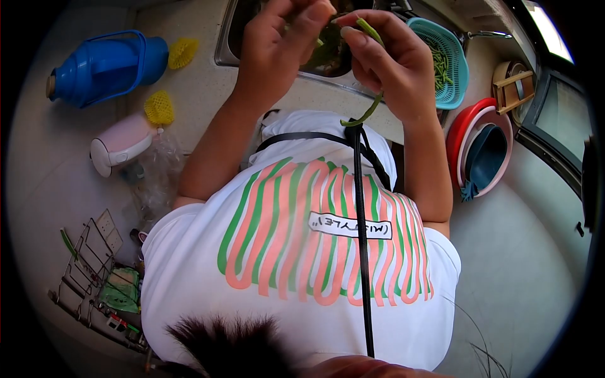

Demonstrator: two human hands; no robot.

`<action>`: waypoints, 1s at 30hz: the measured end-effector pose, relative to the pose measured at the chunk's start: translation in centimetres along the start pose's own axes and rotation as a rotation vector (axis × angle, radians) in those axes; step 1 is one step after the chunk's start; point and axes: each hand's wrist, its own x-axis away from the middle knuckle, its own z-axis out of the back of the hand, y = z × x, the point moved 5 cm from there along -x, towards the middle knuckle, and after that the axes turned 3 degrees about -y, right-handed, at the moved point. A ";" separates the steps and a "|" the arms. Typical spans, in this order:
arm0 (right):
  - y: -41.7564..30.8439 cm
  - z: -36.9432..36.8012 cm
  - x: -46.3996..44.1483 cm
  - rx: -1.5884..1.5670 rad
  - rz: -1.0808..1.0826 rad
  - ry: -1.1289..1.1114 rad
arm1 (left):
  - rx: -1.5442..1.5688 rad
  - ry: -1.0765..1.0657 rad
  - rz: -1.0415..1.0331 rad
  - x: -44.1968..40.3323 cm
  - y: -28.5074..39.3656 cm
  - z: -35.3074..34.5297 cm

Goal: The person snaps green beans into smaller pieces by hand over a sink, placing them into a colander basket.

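My right hand is closed around a long green bean. One end shows above the thumb, and the other hangs curved below the palm. My left hand is level with it, thumb and fingertips pinched together near the right fingertips. Whatever that pinch holds is too small to make out. Both hands are over a metal sink, whose contents are mostly hidden behind them; some green shows inside. Right of the sink, a turquoise basket contains cut green bean pieces.
On the left are a blue thermos, yellow scrubbers and a pink-and-white kettle. A wire rack stands lower left. Red and pink basins are at the right, beside a window frame.
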 end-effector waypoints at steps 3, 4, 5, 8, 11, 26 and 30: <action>0.3 -0.1 0.0 -0.041 0.075 -0.044 | 0.246 0.007 0.163 -0.5 -0.4 0.1; 0.4 0.3 0.1 0.013 0.084 -0.058 | 0.325 0.009 0.184 -0.5 -0.4 0.0; 0.6 0.7 0.1 0.067 0.095 -0.072 | 0.403 0.011 0.204 -0.5 -0.4 0.0; 0.3 1.0 -0.1 0.273 0.201 -0.056 | 0.382 -0.059 0.287 -0.4 -0.7 -0.2; -0.5 1.1 -0.1 0.411 0.219 0.001 | 0.321 -0.052 0.312 -0.4 -0.9 -0.3; -2.4 0.7 1.5 1.045 0.606 0.059 | -0.704 0.016 0.002 1.4 3.0 -2.8; -2.3 0.5 1.6 1.054 0.617 0.051 | -0.932 -0.020 -0.110 1.6 3.9 -3.4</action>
